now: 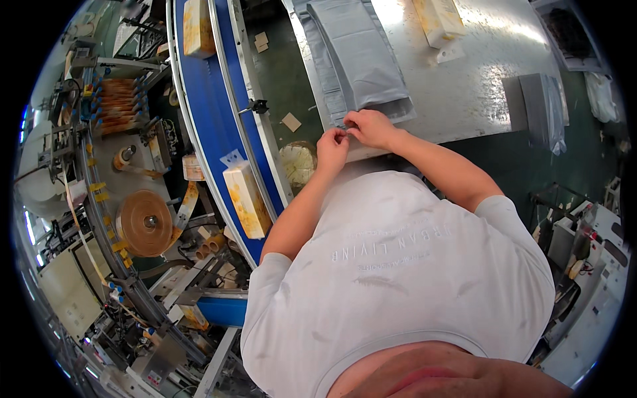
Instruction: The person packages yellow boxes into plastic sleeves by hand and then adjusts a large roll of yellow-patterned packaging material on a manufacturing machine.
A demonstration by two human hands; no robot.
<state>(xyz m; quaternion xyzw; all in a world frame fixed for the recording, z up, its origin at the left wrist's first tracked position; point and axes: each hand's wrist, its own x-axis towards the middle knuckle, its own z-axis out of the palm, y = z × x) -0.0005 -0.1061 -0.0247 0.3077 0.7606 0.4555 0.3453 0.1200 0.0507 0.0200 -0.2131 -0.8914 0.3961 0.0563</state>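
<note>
Flat grey bags point(361, 53) (glossy, overlapping)

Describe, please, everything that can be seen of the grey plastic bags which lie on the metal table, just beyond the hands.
The grey bags look like smooth, slightly shiny plastic film. They lie flat, lengthwise along the left side of the metal table, overlapping, with layered edges showing at left and soft creases on top. Their far end runs out of the picture. The left hand and right hand meet at their near left corner; the exact contact is unclear.
</note>
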